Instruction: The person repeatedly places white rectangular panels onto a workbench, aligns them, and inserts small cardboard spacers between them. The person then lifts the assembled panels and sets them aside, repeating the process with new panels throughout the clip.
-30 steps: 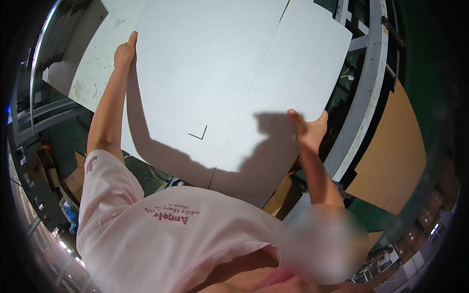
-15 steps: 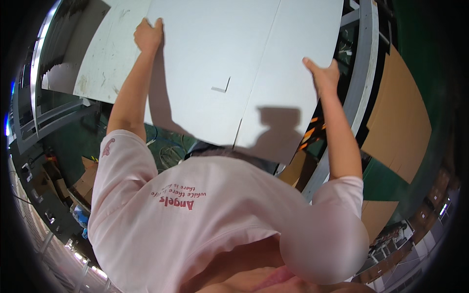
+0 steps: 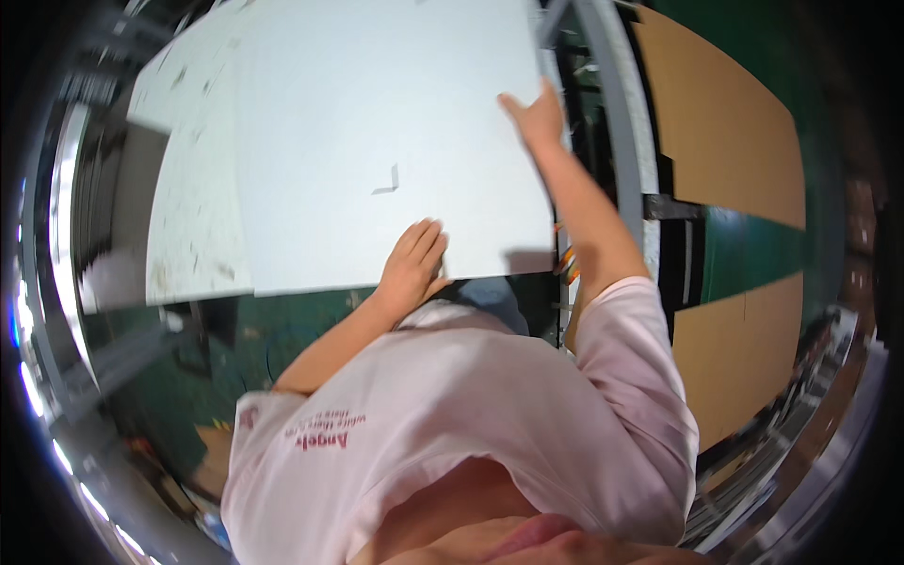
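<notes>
A large white sheet with a small dark L-shaped mark lies in front of me. My left hand rests on its near edge, the fingers stretched out together on the surface and the thumb by the edge. At the sheet's right edge is my right hand, thumb and forefinger spread apart. Its other fingers are hard to make out. Left of the sheet shows a paler surface with dark scuffs.
A grey metal frame rail runs along the right side. Beyond it lie brown cardboard sheets over a green floor. More metal framework stands at the left, blurred.
My left hand has left the sheet's far left side and come to its near edge. My right hand and the sheet's right edge appear further left. The shadow on the sheet has shrunk.
</notes>
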Motion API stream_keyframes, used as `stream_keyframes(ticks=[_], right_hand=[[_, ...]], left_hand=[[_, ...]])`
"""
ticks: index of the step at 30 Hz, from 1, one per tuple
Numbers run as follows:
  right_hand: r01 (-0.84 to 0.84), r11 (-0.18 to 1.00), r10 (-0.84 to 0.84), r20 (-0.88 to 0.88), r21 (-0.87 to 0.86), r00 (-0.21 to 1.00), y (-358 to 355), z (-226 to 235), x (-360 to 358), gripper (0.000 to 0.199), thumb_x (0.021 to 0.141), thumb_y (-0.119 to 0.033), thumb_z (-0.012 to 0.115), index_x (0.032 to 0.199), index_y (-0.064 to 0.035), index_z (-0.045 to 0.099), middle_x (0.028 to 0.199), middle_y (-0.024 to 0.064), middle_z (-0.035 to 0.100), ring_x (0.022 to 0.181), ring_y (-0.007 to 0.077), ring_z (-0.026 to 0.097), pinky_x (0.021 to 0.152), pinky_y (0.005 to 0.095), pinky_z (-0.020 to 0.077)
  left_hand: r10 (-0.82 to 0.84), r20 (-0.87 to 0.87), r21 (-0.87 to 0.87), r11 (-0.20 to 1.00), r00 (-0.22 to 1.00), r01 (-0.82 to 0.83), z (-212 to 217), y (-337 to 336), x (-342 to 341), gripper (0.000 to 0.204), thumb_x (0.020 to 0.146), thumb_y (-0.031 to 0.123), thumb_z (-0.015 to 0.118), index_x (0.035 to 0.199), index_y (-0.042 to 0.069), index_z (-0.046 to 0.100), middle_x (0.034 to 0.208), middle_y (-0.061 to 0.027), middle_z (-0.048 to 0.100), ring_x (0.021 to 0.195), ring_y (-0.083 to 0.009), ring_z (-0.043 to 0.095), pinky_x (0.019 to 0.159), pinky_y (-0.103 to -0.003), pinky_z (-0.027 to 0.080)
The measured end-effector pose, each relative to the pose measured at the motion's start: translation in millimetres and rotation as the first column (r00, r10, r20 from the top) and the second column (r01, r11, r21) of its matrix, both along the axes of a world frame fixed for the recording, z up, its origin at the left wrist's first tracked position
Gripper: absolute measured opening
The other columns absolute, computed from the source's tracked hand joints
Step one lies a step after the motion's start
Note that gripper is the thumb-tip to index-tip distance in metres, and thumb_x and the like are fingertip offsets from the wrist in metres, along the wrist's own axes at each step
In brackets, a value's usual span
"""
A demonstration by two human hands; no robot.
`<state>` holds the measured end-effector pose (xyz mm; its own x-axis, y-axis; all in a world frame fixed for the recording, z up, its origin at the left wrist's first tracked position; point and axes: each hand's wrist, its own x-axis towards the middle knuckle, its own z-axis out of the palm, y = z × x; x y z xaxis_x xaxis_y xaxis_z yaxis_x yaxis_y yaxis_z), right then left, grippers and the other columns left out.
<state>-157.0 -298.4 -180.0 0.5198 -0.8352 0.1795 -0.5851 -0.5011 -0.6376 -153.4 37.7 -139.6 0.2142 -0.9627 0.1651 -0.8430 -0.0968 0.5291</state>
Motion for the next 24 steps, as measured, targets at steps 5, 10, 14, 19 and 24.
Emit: stream_keyframes(ticks=[5,10,14,19,24], right_hand=[[0.137,0.982,-0.111,0.187,-0.131,0.976,-58,-20,-125,0.071,0.073,-0.023,0.076,0.132,0.0001,0.044,0.123,0.0246,0.052,0.115,0.0404,0.049,0.097,0.0452,0.0396],[0.371,0.796,-0.598,-0.521,-0.479,0.609,-155,-29,-293,0.076,0.070,-0.010,0.071,0.139,-0.0100,0.038,0.146,0.0143,0.035,0.138,0.0359,0.026,0.111,0.0551,0.0184],[0.143,0.839,-0.462,-0.550,-0.525,0.695,-210,-68,-341,0.069,0.071,-0.004,0.066,0.136,-0.0081,0.042,0.142,0.0176,0.039,0.133,0.0376,0.032,0.111,0.0501,0.0220],[0.084,0.891,-0.229,-0.282,-0.446,0.932,-213,9,-300,0.058,0.071,-0.003,0.064,0.127,-0.0049,0.051,0.120,0.0196,0.057,0.111,0.0373,0.054,0.099,0.0411,0.0406],[0.368,0.804,-0.179,0.401,-0.467,0.899,-105,163,-321,0.025,0.084,-0.012,0.066,0.106,0.0005,0.063,0.099,0.0197,0.067,0.083,0.0276,0.067,0.073,0.0341,0.0525]], left_hand=[[-0.041,0.113,0.139,0.990,0.993,0.025,9,-10,-3,0.070,0.064,0.017,0.080,0.123,-0.006,0.049,0.135,-0.0246,0.043,0.126,-0.0412,0.040,0.105,-0.050,0.034],[-0.014,0.119,0.180,0.984,0.993,-0.007,5,-3,-11,0.075,0.062,0.014,0.080,0.127,-0.004,0.046,0.137,-0.0246,0.041,0.127,-0.0433,0.038,0.106,-0.051,0.033],[-0.023,0.108,0.247,0.969,0.994,-0.004,4,-3,-8,0.077,0.061,0.013,0.080,0.127,-0.002,0.045,0.138,-0.0240,0.040,0.127,-0.0445,0.037,0.106,-0.052,0.033],[-0.027,0.117,0.229,0.973,0.993,-0.001,2,-5,-9,0.080,0.060,0.012,0.081,0.130,0.000,0.043,0.139,-0.0241,0.038,0.129,-0.0449,0.036,0.106,-0.052,0.033],[-0.017,0.113,0.183,0.983,0.993,-0.004,-7,-2,-12,0.084,0.058,0.012,0.082,0.131,0.001,0.042,0.140,-0.0237,0.037,0.129,-0.0442,0.035,0.106,-0.052,0.032]])
